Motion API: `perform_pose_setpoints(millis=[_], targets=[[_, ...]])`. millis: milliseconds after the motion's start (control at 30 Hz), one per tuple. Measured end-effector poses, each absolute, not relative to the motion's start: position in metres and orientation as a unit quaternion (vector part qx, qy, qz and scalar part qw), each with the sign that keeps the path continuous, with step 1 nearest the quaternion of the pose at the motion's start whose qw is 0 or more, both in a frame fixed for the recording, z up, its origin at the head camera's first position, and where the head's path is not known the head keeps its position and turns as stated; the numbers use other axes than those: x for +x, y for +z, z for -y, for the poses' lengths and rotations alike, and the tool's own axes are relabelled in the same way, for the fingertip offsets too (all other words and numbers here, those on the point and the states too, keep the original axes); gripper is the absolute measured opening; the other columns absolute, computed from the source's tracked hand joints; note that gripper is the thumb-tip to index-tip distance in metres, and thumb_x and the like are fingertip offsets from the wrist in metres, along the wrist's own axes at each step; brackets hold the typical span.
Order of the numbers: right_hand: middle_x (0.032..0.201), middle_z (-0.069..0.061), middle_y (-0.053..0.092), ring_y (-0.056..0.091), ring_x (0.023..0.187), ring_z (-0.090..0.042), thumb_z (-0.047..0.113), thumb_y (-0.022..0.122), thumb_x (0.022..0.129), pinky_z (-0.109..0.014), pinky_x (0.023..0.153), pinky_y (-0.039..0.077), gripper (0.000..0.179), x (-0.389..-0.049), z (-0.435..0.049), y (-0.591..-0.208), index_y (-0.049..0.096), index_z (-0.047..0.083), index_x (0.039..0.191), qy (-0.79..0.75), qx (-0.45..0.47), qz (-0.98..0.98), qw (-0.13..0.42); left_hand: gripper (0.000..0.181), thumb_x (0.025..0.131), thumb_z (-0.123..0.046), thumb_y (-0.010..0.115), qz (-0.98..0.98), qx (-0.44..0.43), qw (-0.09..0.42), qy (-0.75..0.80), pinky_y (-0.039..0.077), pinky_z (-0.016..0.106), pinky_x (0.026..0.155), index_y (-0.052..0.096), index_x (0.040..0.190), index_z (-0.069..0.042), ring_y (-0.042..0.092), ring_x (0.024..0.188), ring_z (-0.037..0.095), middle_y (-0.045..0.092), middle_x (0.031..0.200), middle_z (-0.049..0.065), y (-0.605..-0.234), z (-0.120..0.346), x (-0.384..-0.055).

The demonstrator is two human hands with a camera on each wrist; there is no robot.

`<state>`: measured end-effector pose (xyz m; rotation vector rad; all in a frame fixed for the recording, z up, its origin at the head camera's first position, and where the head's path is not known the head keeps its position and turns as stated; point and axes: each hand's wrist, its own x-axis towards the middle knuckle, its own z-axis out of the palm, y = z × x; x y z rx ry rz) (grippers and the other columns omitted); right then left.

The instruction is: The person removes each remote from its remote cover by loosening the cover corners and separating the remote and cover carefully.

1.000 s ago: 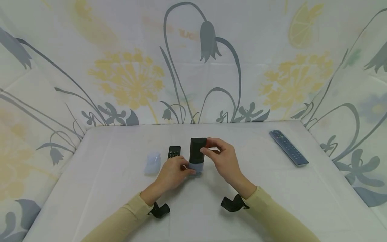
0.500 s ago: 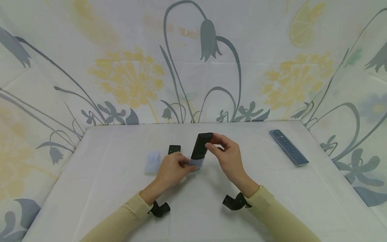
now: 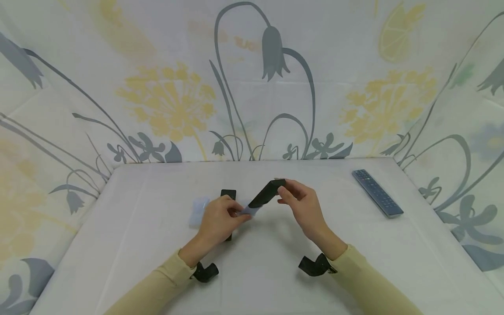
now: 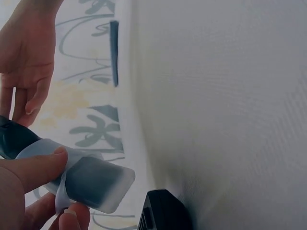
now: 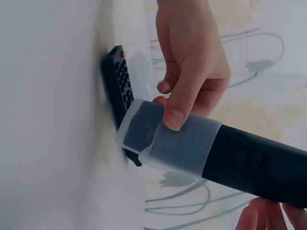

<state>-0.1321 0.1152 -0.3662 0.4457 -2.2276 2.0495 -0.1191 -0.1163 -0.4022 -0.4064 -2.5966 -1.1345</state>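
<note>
A slim black remote control (image 3: 267, 194) is held tilted above the table, its plain side towards the head camera and no buttons showing. Over its lower end sits a translucent silicone cover (image 5: 187, 143), folded back partway along. My left hand (image 3: 218, 221) pinches this cover between thumb and fingers. At the remote's upper right end, my right hand (image 3: 305, 212) grips it with thumb and fingertips. Below and behind the left hand lies a small black remote with buttons (image 5: 120, 81), partly hidden in the head view.
A pale blue translucent cover (image 3: 198, 210) lies left of the left hand. At the right of the white table (image 3: 393, 262) rests a long dark blue-grey remote (image 3: 378, 193). Flower-patterned cloth walls (image 3: 244, 100) enclose the back and sides.
The held remote has gone from nearly upright to strongly tilted, its top end leaning right. The right hand has shifted right with it, and the left hand slightly left.
</note>
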Motion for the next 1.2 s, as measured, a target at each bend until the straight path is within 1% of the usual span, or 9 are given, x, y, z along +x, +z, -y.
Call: perform_pose_setpoints(millis=[100, 333, 500, 600, 700, 800, 933, 1067, 1200], targets=[[0.116, -0.018, 0.067, 0.067, 0.097, -0.022, 0.013, 0.061, 0.100, -0.032, 0.083, 0.056, 0.032, -0.131, -0.118, -0.365, 0.063, -0.006, 0.126, 0.667, 0.152, 0.729, 0.027, 0.021, 0.070, -0.022, 0.092, 0.899, -0.146, 0.149, -0.386, 0.046, 0.024, 0.056, 0.076, 0.076, -0.010, 0.054, 0.061, 0.006, 0.057, 0.072, -0.002, -0.402, 0.118, -0.119], [0.112, -0.016, 0.068, 0.066, 0.102, -0.032, 0.016, 0.056, 0.103, -0.035, 0.085, 0.056, 0.035, -0.131, -0.124, -0.367, 0.061, -0.004, 0.131, 0.672, 0.171, 0.720, -0.007, 0.020, 0.070, -0.015, 0.091, 0.891, -0.175, 0.195, -0.370, 0.047, 0.022, 0.056, 0.074, 0.077, -0.006, 0.055, 0.063, 0.009, 0.055, 0.074, -0.001, -0.400, 0.124, -0.117], [0.115, -0.018, 0.068, 0.070, 0.095, -0.026, 0.021, 0.055, 0.104, -0.037, 0.084, 0.057, 0.040, -0.128, -0.132, -0.366, 0.058, -0.002, 0.136, 0.675, 0.180, 0.712, -0.071, 0.023, 0.067, -0.012, 0.093, 0.896, -0.193, 0.255, -0.307, 0.050, 0.024, 0.057, 0.073, 0.077, -0.006, 0.059, 0.065, 0.011, 0.056, 0.077, -0.001, -0.396, 0.131, -0.115], [0.121, -0.021, 0.064, 0.072, 0.091, -0.024, 0.025, 0.052, 0.105, -0.036, 0.081, 0.057, 0.045, -0.128, -0.136, -0.366, 0.055, -0.006, 0.137, 0.685, 0.180, 0.696, -0.122, 0.025, 0.066, -0.012, 0.094, 0.894, -0.209, 0.293, -0.268, 0.052, 0.027, 0.056, 0.073, 0.078, -0.005, 0.060, 0.066, 0.013, 0.056, 0.078, 0.001, -0.391, 0.134, -0.115], [0.127, -0.023, 0.061, 0.073, 0.090, -0.022, 0.026, 0.049, 0.106, -0.031, 0.079, 0.057, 0.049, -0.128, -0.138, -0.367, 0.051, -0.012, 0.137, 0.698, 0.170, 0.676, -0.165, 0.025, 0.067, -0.011, 0.094, 0.888, -0.226, 0.312, -0.250, 0.052, 0.028, 0.056, 0.074, 0.080, -0.004, 0.059, 0.066, 0.014, 0.056, 0.079, 0.002, -0.389, 0.135, -0.115], [0.127, -0.023, 0.061, 0.072, 0.091, -0.020, 0.022, 0.050, 0.106, -0.028, 0.078, 0.056, 0.049, -0.128, -0.140, -0.367, 0.049, -0.016, 0.136, 0.706, 0.160, 0.663, -0.191, 0.024, 0.068, -0.010, 0.093, 0.884, -0.236, 0.315, -0.251, 0.052, 0.028, 0.057, 0.076, 0.083, -0.004, 0.058, 0.067, 0.014, 0.057, 0.080, 0.001, -0.389, 0.136, -0.115], [0.123, -0.024, 0.062, 0.072, 0.091, -0.019, 0.015, 0.054, 0.102, -0.025, 0.078, 0.056, 0.045, -0.127, -0.141, -0.365, 0.051, -0.018, 0.133, 0.705, 0.152, 0.663, -0.203, 0.028, 0.068, -0.009, 0.093, 0.882, -0.238, 0.305, -0.269, 0.053, 0.028, 0.060, 0.077, 0.089, -0.003, 0.059, 0.071, 0.015, 0.060, 0.085, 0.002, -0.390, 0.136, -0.114], [0.131, -0.029, 0.055, 0.072, 0.092, -0.023, 0.008, 0.054, 0.100, -0.027, 0.082, 0.055, 0.042, -0.126, -0.143, -0.365, 0.051, -0.017, 0.133, 0.701, 0.153, 0.665, -0.209, 0.031, 0.069, -0.013, 0.093, 0.881, -0.234, 0.292, -0.289, 0.054, 0.029, 0.063, 0.077, 0.094, -0.003, 0.061, 0.074, 0.016, 0.061, 0.090, 0.002, -0.391, 0.138, -0.115], [0.137, -0.033, 0.049, 0.072, 0.095, -0.028, 0.004, 0.052, 0.098, -0.032, 0.086, 0.055, 0.041, -0.125, -0.145, -0.367, 0.051, -0.016, 0.134, 0.690, 0.158, 0.673, -0.213, 0.031, 0.073, -0.017, 0.091, 0.877, -0.235, 0.280, -0.310, 0.051, 0.026, 0.060, 0.077, 0.096, -0.003, 0.059, 0.071, 0.018, 0.062, 0.091, 0.002, -0.392, 0.140, -0.114]])
